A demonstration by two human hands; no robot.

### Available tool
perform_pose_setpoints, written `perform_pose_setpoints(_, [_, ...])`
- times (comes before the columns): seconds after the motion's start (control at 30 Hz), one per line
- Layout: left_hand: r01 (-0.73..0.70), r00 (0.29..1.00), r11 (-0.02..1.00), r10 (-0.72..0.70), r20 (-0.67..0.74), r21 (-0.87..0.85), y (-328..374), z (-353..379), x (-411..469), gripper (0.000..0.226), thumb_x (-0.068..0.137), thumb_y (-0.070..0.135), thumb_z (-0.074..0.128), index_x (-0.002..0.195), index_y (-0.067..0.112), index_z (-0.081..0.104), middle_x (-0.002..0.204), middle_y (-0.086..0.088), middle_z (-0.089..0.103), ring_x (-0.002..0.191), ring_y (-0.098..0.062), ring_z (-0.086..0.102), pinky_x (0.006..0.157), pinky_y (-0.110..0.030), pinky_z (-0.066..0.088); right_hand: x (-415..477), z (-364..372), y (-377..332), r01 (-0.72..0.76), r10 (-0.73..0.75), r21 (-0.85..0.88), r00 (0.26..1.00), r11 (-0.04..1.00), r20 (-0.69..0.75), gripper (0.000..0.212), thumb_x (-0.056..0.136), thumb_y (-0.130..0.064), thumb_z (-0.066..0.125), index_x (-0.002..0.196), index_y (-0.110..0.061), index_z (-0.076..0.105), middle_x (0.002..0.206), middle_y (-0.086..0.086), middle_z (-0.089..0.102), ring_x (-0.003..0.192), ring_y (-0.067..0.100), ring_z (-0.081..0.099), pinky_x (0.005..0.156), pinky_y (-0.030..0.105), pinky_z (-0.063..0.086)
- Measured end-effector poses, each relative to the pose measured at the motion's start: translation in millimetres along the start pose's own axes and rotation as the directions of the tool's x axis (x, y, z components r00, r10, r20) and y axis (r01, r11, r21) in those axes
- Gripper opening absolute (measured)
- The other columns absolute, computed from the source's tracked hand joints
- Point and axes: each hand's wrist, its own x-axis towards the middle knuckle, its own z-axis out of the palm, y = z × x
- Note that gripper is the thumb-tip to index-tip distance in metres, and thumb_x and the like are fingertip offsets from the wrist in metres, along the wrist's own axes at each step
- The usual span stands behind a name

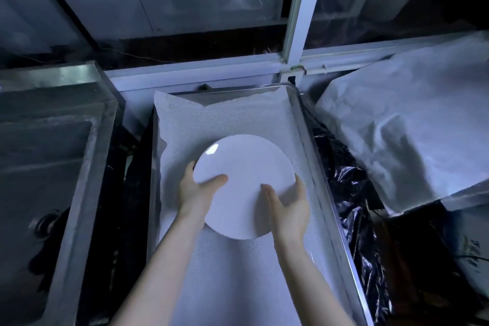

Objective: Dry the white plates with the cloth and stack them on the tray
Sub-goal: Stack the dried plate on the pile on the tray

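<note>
Plate [243, 167], glossy round, gripped by left hand [194, 194] and right hand [289, 206] over mesh-lined tray [300, 124]

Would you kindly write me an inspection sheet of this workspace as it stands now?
Surface: metal tray, its floor covered by a white mesh liner.
Job's things: one white plate, held over the liner; whether it rests on the liner cannot be told.
Clutter: crumpled white sheet to the right; black plastic film beside the tray.
Grippers: left hand and right hand both grip the plate's rim, thumbs on top.
Cables: thin wire along the dark ledge behind.
Surroundings: steel basin to the left; white window frame behind.
</note>
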Motion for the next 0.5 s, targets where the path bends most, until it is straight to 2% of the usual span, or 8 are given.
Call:
perform_pose_setpoints(0.17, [0.009, 1.000, 1.000, -0.009, -0.008, -0.016, 1.4, 2.1, -3.9, 0.053, 0.073, 0.014, 0.082, 0.119, 0.026, 0.058, 0.106, 0.008, 0.069, 0.093, -0.013, 0.067, 0.071, -0.030, 0.051, 3.0, -3.9, 1.5, -0.014, 0.014, 0.012, 1.000, 1.000, 0.019, 0.066, 0.085, -0.031, 0.075, 0.144, -0.026, 0.047, 0.127, -0.015, 0.060, 0.117, 0.010, 0.056, 0.097, 0.028, 0.042])
perform_pose_setpoints(0.4, [0.021, 0.999, 1.000, -0.022, -0.045, -0.022, 0.8, 4.5, -8.5, 0.057, 0.073, 0.016, 0.082, 0.123, 0.027, 0.057, 0.107, 0.010, 0.069, 0.094, -0.012, 0.066, 0.069, -0.029, 0.050, 5.8, -2.7, 2.3, -0.035, 0.035, 0.016, 0.999, 0.999, 0.019, 0.067, 0.081, -0.038, 0.077, 0.141, -0.027, 0.049, 0.131, -0.006, 0.065, 0.122, 0.018, 0.059, 0.105, 0.039, 0.045])
perform_pose_setpoints(0.5, [0.016, 0.999, 1.000, -0.017, -0.044, -0.027, 1.7, 4.3, -9.9, 0.058, 0.073, 0.015, 0.083, 0.123, 0.026, 0.057, 0.108, 0.009, 0.069, 0.094, -0.012, 0.066, 0.068, -0.027, 0.050, 6.1, -3.7, 0.1, -0.037, 0.037, 0.025, 0.999, 0.999, 0.017, 0.068, 0.082, -0.036, 0.077, 0.142, -0.024, 0.049, 0.130, -0.005, 0.065, 0.121, 0.019, 0.059, 0.104, 0.036, 0.045])
